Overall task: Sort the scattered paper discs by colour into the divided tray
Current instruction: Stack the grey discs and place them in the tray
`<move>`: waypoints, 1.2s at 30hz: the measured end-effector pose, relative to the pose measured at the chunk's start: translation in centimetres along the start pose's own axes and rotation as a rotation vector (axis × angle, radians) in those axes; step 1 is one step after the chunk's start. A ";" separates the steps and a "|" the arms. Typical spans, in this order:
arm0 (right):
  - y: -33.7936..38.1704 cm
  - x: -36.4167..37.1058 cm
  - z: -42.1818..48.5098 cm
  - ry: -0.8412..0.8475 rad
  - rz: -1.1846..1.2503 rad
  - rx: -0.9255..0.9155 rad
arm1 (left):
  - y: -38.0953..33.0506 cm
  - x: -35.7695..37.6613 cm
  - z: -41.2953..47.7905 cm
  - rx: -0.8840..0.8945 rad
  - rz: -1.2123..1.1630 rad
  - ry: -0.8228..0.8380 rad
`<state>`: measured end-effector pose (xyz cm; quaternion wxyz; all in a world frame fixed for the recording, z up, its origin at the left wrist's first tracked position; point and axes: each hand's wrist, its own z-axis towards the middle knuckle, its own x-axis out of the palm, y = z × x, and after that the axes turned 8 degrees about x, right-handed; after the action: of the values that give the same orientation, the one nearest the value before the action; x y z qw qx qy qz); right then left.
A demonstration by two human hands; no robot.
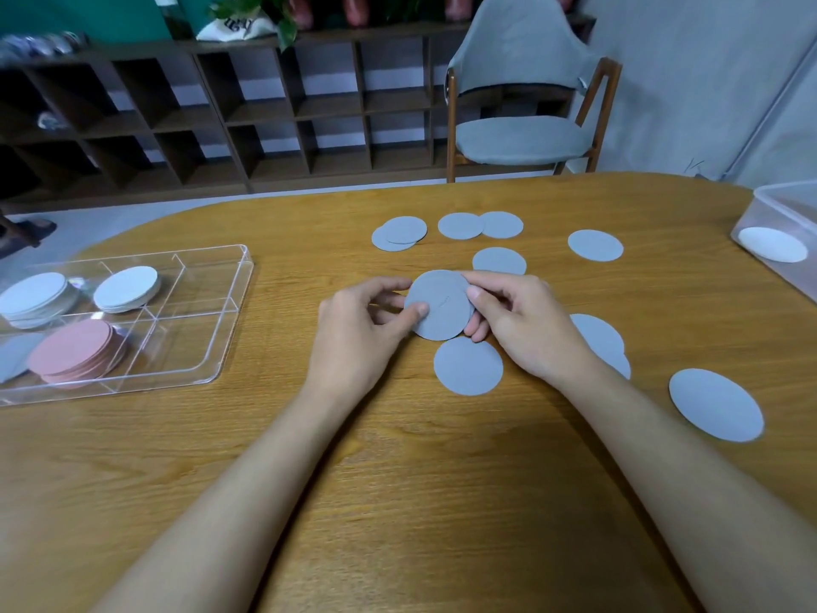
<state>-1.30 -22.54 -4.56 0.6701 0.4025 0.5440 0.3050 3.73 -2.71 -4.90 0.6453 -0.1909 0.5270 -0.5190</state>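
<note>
Both hands hold one grey paper disc just above the table's middle: my left hand pinches its left edge, my right hand grips its right edge. Several more grey discs lie scattered on the wood, one right below the held disc, one at the near right, others farther back. At the left stands the clear divided tray. It holds two stacks of white discs, a pink stack and grey discs at its left edge.
A clear plastic box with a white disc inside sits at the table's far right edge. Behind the wooden table are a grey chair and a dark cubby shelf.
</note>
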 end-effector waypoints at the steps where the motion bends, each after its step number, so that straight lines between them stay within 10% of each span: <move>1: 0.0 0.0 0.0 0.014 -0.004 0.001 | 0.0 0.0 0.0 -0.007 -0.007 0.002; 14: -0.5 -0.3 0.2 -0.110 -0.126 -0.068 | -0.7 0.2 -0.3 0.191 0.085 -0.062; 22: -1.3 -0.4 0.9 -0.183 -0.060 0.003 | -0.5 1.2 -1.4 0.442 0.240 0.495; 36: -0.5 -0.3 0.5 -0.137 -0.037 0.029 | -0.6 -0.1 -0.8 0.491 0.307 0.101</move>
<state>-0.93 -23.16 -4.81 0.7056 0.4220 0.5084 0.2563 2.81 -2.65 -4.70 0.7162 0.0788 0.4396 -0.5363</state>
